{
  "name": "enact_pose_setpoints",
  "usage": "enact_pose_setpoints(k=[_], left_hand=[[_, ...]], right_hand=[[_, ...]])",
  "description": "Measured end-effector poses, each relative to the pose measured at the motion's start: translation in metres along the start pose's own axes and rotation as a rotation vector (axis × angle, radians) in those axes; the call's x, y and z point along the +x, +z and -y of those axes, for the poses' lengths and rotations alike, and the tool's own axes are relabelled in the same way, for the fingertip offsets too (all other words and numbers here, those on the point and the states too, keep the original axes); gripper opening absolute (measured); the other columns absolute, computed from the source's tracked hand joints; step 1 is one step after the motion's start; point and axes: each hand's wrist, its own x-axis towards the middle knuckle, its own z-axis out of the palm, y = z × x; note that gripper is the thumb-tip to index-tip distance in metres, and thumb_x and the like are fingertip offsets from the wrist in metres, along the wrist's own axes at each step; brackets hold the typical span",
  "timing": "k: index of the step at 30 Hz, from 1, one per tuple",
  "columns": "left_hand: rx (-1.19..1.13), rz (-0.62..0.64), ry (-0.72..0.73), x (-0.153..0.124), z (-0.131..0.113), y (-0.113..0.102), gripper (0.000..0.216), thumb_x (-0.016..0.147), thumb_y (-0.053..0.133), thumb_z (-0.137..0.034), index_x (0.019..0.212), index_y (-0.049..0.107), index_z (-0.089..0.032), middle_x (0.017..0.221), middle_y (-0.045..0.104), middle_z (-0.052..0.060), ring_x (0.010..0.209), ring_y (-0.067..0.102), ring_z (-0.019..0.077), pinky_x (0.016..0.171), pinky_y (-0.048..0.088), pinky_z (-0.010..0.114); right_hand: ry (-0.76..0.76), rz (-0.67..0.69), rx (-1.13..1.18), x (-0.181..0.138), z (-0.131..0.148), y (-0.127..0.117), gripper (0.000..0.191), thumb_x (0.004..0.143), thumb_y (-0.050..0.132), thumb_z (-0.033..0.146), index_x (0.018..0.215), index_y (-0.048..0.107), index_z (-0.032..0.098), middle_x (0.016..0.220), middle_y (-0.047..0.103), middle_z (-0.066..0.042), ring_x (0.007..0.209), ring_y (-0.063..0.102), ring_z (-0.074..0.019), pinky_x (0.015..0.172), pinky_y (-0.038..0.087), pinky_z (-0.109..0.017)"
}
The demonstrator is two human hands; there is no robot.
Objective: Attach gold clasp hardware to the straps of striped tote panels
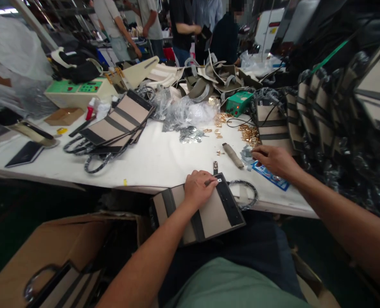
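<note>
A beige handbag with black stripes (pixel 215 214) lies on my lap against the white table's front edge (pixel 145 162). My left hand (pixel 199 188) rests on top of it, fingers curled shut on a small metal tool or tab by the bag's black rim. My right hand (pixel 273 159) reaches to the right over the table, its fingers pinched on small silvery pieces (pixel 247 155) beside a blue packet (pixel 271 176). A short brown strap piece (pixel 233 155) lies just left of that hand.
Gold fittings (pixel 249 133) are heaped near a green box (pixel 238 102). Another striped bag (pixel 117 122) lies at centre left, and more bags (pixel 308 111) stack up at right. An open carton (pixel 58 256) with bags stands below left. Several people stand behind the table.
</note>
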Motion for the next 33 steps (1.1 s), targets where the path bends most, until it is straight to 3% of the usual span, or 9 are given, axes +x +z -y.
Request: enact_pose_setpoints(k=[2,5,8,13,22,25,29,33], left_hand=[[-0.007,0.006,-0.005,0.000,-0.001,0.000,0.009,0.092,0.071,-0.035,0.093,0.080,-0.035,0.109,0.077,-0.005,0.103,0.061,0.0220,0.089,0.043,0.041],[-0.007,0.017,-0.015,0.000,-0.003,0.000,0.010,0.093,0.070,-0.036,0.093,0.080,-0.034,0.109,0.077,-0.004,0.104,0.061,0.0224,0.091,0.043,0.041],[0.001,0.027,-0.018,0.000,-0.004,0.000,0.011,0.093,0.070,-0.037,0.095,0.080,-0.033,0.110,0.076,-0.003,0.105,0.060,0.0229,0.093,0.043,0.042],[0.009,0.028,-0.005,0.000,-0.004,-0.001,0.010,0.093,0.070,-0.036,0.096,0.080,-0.034,0.110,0.076,-0.003,0.104,0.060,0.0228,0.091,0.042,0.041],[0.029,0.049,0.011,-0.002,-0.004,-0.003,0.015,0.089,0.075,-0.043,0.098,0.078,-0.030,0.113,0.075,-0.001,0.107,0.059,0.0237,0.093,0.042,0.041],[0.060,0.090,0.020,-0.002,-0.006,-0.006,0.029,0.079,0.084,-0.046,0.101,0.076,-0.030,0.118,0.073,0.001,0.110,0.058,0.0263,0.095,0.042,0.042],[0.094,0.131,0.040,-0.001,-0.010,-0.007,0.031,0.076,0.087,-0.042,0.101,0.074,-0.029,0.116,0.072,0.001,0.112,0.057,0.0278,0.094,0.042,0.043],[0.098,0.146,0.037,-0.003,-0.010,-0.005,0.030,0.078,0.086,-0.041,0.101,0.072,-0.028,0.116,0.072,0.003,0.114,0.056,0.0284,0.095,0.041,0.044]], right_hand=[[-0.025,0.171,0.196,-0.024,0.017,0.010,0.036,0.095,0.053,0.048,0.106,0.073,0.020,0.068,0.071,-0.002,0.064,0.064,-0.0184,0.063,0.045,-0.028],[-0.053,0.416,0.356,-0.052,0.039,0.026,0.037,0.095,0.053,0.050,0.104,0.070,0.019,0.067,0.070,0.000,0.061,0.063,-0.0158,0.058,0.043,-0.026],[-0.072,0.511,0.448,-0.063,0.051,0.034,0.035,0.096,0.051,0.050,0.102,0.067,0.019,0.078,0.072,-0.002,0.063,0.065,-0.0145,0.057,0.044,-0.025],[-0.106,0.463,0.393,-0.063,0.053,0.044,0.029,0.096,0.053,0.045,0.104,0.068,0.021,0.067,0.064,0.003,0.061,0.062,-0.0145,0.059,0.044,-0.025],[-0.028,0.336,0.168,-0.070,0.063,0.075,0.015,0.083,0.059,0.033,0.086,0.070,0.023,0.072,0.067,0.001,0.064,0.054,-0.0144,0.058,0.035,-0.025],[0.007,0.358,0.212,-0.066,0.059,0.077,0.015,0.080,0.060,0.031,0.087,0.071,0.023,0.069,0.065,0.001,0.062,0.054,-0.0143,0.056,0.034,-0.024],[0.015,0.390,0.339,-0.064,0.049,0.078,0.025,0.080,0.056,0.031,0.098,0.072,0.022,0.061,0.056,0.005,0.055,0.049,-0.0131,0.053,0.033,-0.024],[0.014,0.418,0.246,-0.067,0.051,0.078,0.026,0.082,0.055,0.032,0.093,0.076,0.024,0.060,0.059,0.004,0.056,0.050,-0.0141,0.055,0.034,-0.026]])
